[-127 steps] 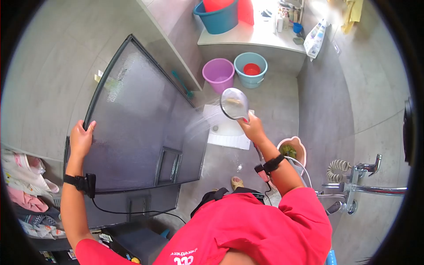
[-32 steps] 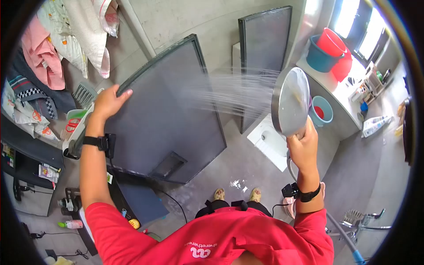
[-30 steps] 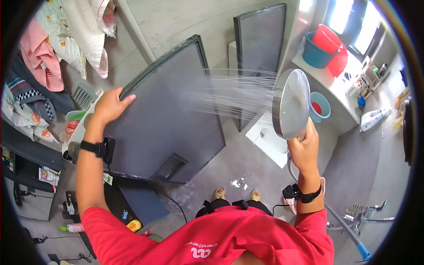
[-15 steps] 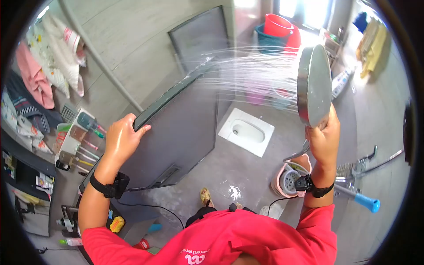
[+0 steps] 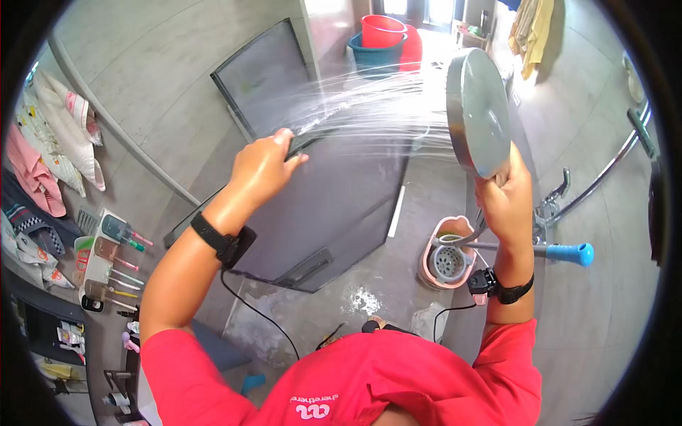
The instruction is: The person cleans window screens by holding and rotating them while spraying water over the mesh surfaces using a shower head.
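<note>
Dark framed panel (image 5: 341, 206): in the head view it takes up the centre, tilted, its upper edge slanting up towards one o'clock and a small rectangular frame (image 5: 310, 268) set in its face at seven o'clock, near the bottom edge. The left hand (image 5: 264, 170), at ten o'clock, grips that upper edge narrowly, thumb on the near face and fingers bent over the far side. The right hand (image 5: 506, 199), at three o'clock, is wrapped tightly round the handle of a large round shower head (image 5: 482, 113), which sits at two o'clock. From it a fan of water (image 5: 398, 113) streams towards nine o'clock, reaching the panel's upper edge close to the left hand. A second dark panel (image 5: 263, 74) leans at eleven o'clock, behind the first. Just past twelve a red bucket (image 5: 383, 32) sits in a teal tub (image 5: 376, 58). Near four o'clock a pink bucket (image 5: 425, 266) holds a grey strainer (image 5: 447, 263), and a pole with a blue end (image 5: 572, 254) lies beyond it, just past three. A toothbrush rack (image 5: 106, 248) is between eight and nine, with hanging towels (image 5: 74, 135) between nine and ten. Wet patches (image 5: 366, 302) shine on the floor near six.
</note>
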Demonstrator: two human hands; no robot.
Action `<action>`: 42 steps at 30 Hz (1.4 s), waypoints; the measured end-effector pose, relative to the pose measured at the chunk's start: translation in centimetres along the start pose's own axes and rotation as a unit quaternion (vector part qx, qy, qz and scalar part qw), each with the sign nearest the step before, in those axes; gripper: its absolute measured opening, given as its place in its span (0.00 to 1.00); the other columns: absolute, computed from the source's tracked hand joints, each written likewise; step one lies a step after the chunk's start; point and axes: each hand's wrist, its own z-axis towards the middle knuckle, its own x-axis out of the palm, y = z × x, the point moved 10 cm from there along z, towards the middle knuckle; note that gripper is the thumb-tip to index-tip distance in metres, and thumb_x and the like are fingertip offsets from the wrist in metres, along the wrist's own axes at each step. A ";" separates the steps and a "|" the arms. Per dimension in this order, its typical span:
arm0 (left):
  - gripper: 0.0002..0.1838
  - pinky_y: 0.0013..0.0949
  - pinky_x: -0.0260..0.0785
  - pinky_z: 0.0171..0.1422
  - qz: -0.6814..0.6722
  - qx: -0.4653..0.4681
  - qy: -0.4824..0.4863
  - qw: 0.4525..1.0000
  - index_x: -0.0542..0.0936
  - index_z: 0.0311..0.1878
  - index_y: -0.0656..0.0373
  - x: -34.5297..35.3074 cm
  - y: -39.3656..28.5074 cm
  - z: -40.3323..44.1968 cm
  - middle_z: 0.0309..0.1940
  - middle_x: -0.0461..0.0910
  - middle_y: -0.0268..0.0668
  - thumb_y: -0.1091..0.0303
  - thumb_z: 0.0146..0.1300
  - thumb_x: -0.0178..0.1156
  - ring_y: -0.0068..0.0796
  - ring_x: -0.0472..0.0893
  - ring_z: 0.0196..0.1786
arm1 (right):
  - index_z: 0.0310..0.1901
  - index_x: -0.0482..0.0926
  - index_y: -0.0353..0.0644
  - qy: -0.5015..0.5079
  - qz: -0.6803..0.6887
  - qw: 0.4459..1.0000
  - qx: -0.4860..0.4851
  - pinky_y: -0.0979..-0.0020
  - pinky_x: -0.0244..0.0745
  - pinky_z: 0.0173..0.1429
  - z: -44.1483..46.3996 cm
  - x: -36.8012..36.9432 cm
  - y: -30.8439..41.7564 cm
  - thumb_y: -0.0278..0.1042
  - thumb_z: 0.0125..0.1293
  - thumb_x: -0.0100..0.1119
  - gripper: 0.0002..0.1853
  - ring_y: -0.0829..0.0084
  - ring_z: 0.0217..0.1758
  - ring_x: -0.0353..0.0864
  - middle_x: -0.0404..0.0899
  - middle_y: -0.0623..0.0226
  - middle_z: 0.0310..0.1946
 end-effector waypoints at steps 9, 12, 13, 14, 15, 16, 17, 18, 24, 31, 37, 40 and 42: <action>0.23 0.49 0.69 0.37 0.026 -0.012 0.005 1.000 0.72 0.40 0.59 -1.9 4.1 -5.9 0.30 0.79 0.46 0.46 0.62 0.60 0.52 0.79 0.38 | 0.49 0.74 0.34 0.059 -0.072 0.996 -0.008 0.70 0.73 0.47 -2.5 4.7 2.5 0.26 0.59 0.62 0.17 0.73 0.39 0.77 0.81 0.58 0.37; 0.24 0.48 0.70 0.39 0.034 -0.054 -0.006 0.998 0.73 0.39 0.60 -2.9 7.5 -8.3 0.32 0.79 0.45 0.45 0.60 0.61 0.52 0.79 0.38 | 0.46 0.74 0.35 0.099 -0.071 0.989 -0.087 0.67 0.74 0.44 -3.7 8.6 4.4 0.26 0.57 0.63 0.15 0.62 0.36 0.80 0.79 0.53 0.34; 0.24 0.48 0.70 0.39 0.033 -0.060 -0.008 0.998 0.73 0.39 0.60 -2.9 8.6 -9.0 0.32 0.79 0.45 0.45 0.60 0.61 0.52 0.79 0.38 | 0.46 0.74 0.35 0.103 -0.071 0.988 -0.090 0.67 0.74 0.44 -4.0 9.6 4.8 0.26 0.57 0.63 0.15 0.62 0.36 0.80 0.79 0.53 0.34; 0.24 0.48 0.70 0.39 0.053 -0.052 -0.042 0.996 0.74 0.39 0.60 -3.4 9.5 -9.7 0.33 0.80 0.45 0.44 0.60 0.62 0.52 0.79 0.38 | 0.45 0.74 0.36 0.114 -0.069 0.987 -0.087 0.67 0.74 0.44 -4.3 10.7 5.0 0.27 0.57 0.63 0.15 0.60 0.36 0.80 0.79 0.53 0.34; 0.25 0.48 0.69 0.40 0.073 -0.046 -0.075 0.993 0.75 0.39 0.60 -4.1 10.1 -10.4 0.34 0.80 0.45 0.44 0.59 0.62 0.53 0.78 0.39 | 0.45 0.74 0.36 0.126 -0.067 0.986 -0.084 0.66 0.74 0.43 -4.6 11.8 5.2 0.27 0.57 0.63 0.15 0.58 0.35 0.81 0.79 0.53 0.34; 0.23 0.46 0.70 0.41 0.064 -0.066 -0.071 0.993 0.77 0.42 0.61 -4.5 10.6 -10.9 0.35 0.80 0.45 0.49 0.59 0.64 0.51 0.79 0.38 | 0.44 0.73 0.36 0.125 -0.060 0.986 -0.096 0.65 0.74 0.42 -4.8 12.7 5.7 0.28 0.57 0.64 0.15 0.55 0.34 0.80 0.79 0.52 0.32; 0.23 0.46 0.70 0.41 0.066 -0.073 -0.071 0.993 0.77 0.42 0.61 -4.4 11.4 -11.4 0.35 0.80 0.45 0.49 0.59 0.64 0.51 0.79 0.38 | 0.44 0.73 0.36 0.131 -0.057 0.985 -0.099 0.65 0.74 0.42 -4.9 13.7 6.1 0.28 0.57 0.64 0.15 0.55 0.34 0.80 0.79 0.52 0.32; 0.22 0.44 0.70 0.42 -0.025 -0.065 -0.100 0.993 0.77 0.44 0.62 -4.5 12.4 -11.8 0.36 0.79 0.45 0.51 0.58 0.66 0.49 0.78 0.38 | 0.44 0.73 0.36 0.135 -0.057 0.984 -0.103 0.65 0.74 0.42 -5.1 14.7 6.5 0.28 0.57 0.64 0.15 0.54 0.34 0.80 0.79 0.52 0.32; 0.17 0.30 0.68 0.49 -0.394 -0.120 -0.079 0.908 0.74 0.52 0.60 -1.3 17.0 -12.9 0.40 0.76 0.33 0.69 0.61 0.63 0.21 0.73 0.43 | 0.42 0.71 0.36 0.158 -0.038 0.979 -0.119 0.59 0.74 0.39 -5.9 19.7 7.8 0.30 0.57 0.65 0.15 0.43 0.38 0.78 0.79 0.47 0.33; 0.19 0.28 0.64 0.59 -0.476 -0.181 -0.098 0.855 0.72 0.54 0.63 1.2 18.1 -13.4 0.43 0.76 0.32 0.63 0.65 0.62 0.23 0.73 0.47 | 0.39 0.67 0.37 0.176 -0.087 0.972 -0.127 0.51 0.71 0.35 -8.3 23.7 3.7 0.31 0.54 0.67 0.18 0.40 0.36 0.76 0.76 0.44 0.28; 0.20 0.32 0.66 0.59 -0.507 -0.233 -0.061 0.828 0.74 0.50 0.63 3.3 18.4 -13.8 0.42 0.80 0.36 0.55 0.66 0.61 0.26 0.77 0.48 | 0.39 0.66 0.37 0.208 -0.148 0.964 -0.070 0.50 0.71 0.35 -11.6 24.3 -3.6 0.32 0.53 0.67 0.19 0.41 0.36 0.77 0.77 0.44 0.28; 0.21 0.32 0.67 0.56 -0.473 -0.241 -0.027 0.847 0.78 0.45 0.63 4.6 18.3 -14.3 0.38 0.81 0.36 0.50 0.66 0.61 0.26 0.77 0.46 | 0.39 0.67 0.37 0.213 -0.146 0.964 -0.056 0.50 0.71 0.35 -12.7 23.8 -4.8 0.32 0.53 0.67 0.18 0.40 0.36 0.77 0.77 0.44 0.28; 0.22 0.33 0.67 0.55 -0.464 -0.248 -0.024 0.850 0.79 0.42 0.63 5.6 18.2 -14.8 0.37 0.81 0.36 0.49 0.66 0.61 0.26 0.77 0.44 | 0.39 0.67 0.37 0.212 -0.140 0.966 -0.051 0.49 0.71 0.36 -12.8 23.6 -4.7 0.31 0.54 0.66 0.18 0.40 0.35 0.77 0.77 0.44 0.28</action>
